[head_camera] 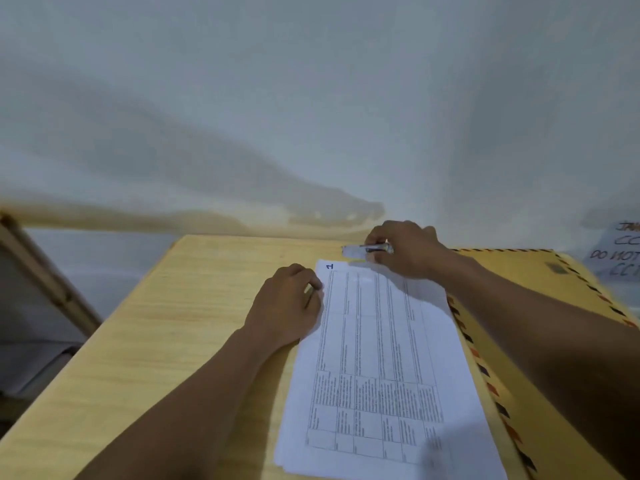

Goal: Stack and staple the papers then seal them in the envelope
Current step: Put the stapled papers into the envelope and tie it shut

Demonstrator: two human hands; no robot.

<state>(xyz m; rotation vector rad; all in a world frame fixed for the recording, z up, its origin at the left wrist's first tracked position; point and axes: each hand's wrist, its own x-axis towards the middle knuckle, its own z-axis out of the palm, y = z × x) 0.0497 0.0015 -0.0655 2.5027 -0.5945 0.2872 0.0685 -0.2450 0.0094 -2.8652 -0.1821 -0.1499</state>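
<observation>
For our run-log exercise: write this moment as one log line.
step: stapling | right hand: holds stapler at papers' far edge | left hand: steadies papers | envelope: under papers, unsealed

Two bare forearms enter from the bottom edge of the view, one on each side. No sleeve shows on either arm; both are uncovered as far as the frame reaches. No watch, bracelet or band shows at either wrist. The left hand [287, 306] is bare and ungloved, its knuckles rounded and its fingers [313, 280] short in this view. The right hand [408, 251] is likewise bare and ungloved. No ring can be made out on any visible finger, though the picture is soft and slightly blurred, so fine detail on the nails and knuckles cannot be told.
</observation>
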